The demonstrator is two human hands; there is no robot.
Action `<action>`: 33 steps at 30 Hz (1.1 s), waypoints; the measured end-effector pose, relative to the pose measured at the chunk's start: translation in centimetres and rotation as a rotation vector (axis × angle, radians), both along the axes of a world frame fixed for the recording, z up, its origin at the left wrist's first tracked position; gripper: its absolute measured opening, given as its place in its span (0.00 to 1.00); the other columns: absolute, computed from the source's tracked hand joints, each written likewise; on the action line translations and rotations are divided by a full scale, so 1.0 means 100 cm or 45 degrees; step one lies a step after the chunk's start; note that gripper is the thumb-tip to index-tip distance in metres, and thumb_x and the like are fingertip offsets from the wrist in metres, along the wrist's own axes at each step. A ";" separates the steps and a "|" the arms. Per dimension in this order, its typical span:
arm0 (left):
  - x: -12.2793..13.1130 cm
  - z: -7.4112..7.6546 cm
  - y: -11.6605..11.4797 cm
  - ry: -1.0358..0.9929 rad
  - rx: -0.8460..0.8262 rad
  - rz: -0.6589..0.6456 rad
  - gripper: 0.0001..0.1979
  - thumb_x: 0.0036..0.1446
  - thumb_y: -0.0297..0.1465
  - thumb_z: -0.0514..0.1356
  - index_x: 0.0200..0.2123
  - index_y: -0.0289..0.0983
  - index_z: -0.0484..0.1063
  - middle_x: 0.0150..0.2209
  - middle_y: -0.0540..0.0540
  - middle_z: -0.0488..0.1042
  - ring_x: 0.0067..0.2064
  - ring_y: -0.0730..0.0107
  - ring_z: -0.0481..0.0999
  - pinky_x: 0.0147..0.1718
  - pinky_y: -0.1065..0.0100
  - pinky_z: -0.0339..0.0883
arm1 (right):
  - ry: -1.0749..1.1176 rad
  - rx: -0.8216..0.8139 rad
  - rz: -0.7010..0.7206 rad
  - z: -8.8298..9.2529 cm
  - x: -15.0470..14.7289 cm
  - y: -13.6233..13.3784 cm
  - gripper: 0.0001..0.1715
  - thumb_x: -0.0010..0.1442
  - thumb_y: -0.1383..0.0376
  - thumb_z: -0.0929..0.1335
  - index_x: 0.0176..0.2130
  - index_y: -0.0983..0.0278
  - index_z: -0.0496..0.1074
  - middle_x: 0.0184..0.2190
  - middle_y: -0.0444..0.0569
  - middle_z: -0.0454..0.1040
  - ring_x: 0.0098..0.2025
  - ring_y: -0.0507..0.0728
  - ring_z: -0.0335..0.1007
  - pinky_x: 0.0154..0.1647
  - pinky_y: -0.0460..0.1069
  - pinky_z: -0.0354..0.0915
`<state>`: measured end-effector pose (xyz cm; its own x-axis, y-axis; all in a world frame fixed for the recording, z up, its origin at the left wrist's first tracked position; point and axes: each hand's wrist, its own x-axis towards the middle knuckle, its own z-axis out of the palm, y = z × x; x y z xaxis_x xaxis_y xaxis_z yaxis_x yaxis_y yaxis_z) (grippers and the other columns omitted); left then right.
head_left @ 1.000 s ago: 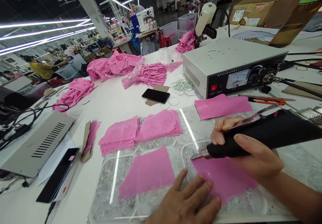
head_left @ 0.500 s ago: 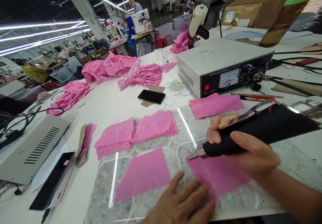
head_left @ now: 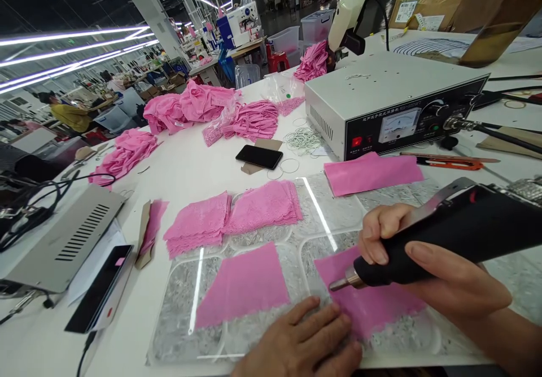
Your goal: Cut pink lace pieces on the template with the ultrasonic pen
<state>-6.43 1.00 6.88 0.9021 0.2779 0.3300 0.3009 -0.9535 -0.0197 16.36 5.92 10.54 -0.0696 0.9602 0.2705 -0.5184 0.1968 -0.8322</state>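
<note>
The black handheld tool with a metal tip (head_left: 466,230) has slid lower along the pink lace fabric piece (head_left: 372,307), nearer the left hand (head_left: 305,343), which lies flat and unclenched at bottom centre, fingertips pressing that fabric. The right hand (head_left: 449,286) clasps the tool, lower right, its tip on the fabric.

Flat pink lace piece (head_left: 375,305), black tool (head_left: 457,237) tip seemingly touching it
</note>
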 end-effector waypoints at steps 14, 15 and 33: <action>0.001 0.002 0.001 -0.113 -0.019 -0.056 0.08 0.65 0.28 0.58 0.45 0.39 0.75 0.48 0.52 0.78 0.56 0.72 0.74 0.64 0.64 0.54 | 0.056 -0.004 0.077 0.002 0.007 0.000 0.07 0.56 0.58 0.72 0.34 0.59 0.74 0.26 0.45 0.67 0.24 0.53 0.66 0.23 0.49 0.68; 0.001 0.003 0.001 -0.117 -0.011 -0.062 0.08 0.65 0.28 0.58 0.45 0.39 0.75 0.48 0.53 0.78 0.56 0.73 0.74 0.64 0.65 0.55 | 0.064 -0.022 0.099 0.003 0.008 -0.001 0.08 0.55 0.58 0.72 0.34 0.59 0.74 0.25 0.45 0.67 0.23 0.53 0.66 0.22 0.48 0.67; 0.005 0.008 0.003 -0.039 -0.031 -0.064 0.11 0.69 0.29 0.54 0.46 0.42 0.76 0.50 0.54 0.78 0.56 0.75 0.73 0.62 0.66 0.58 | -0.026 -0.066 0.107 0.004 -0.002 -0.007 0.11 0.55 0.56 0.73 0.29 0.59 0.73 0.25 0.44 0.68 0.20 0.51 0.65 0.20 0.48 0.67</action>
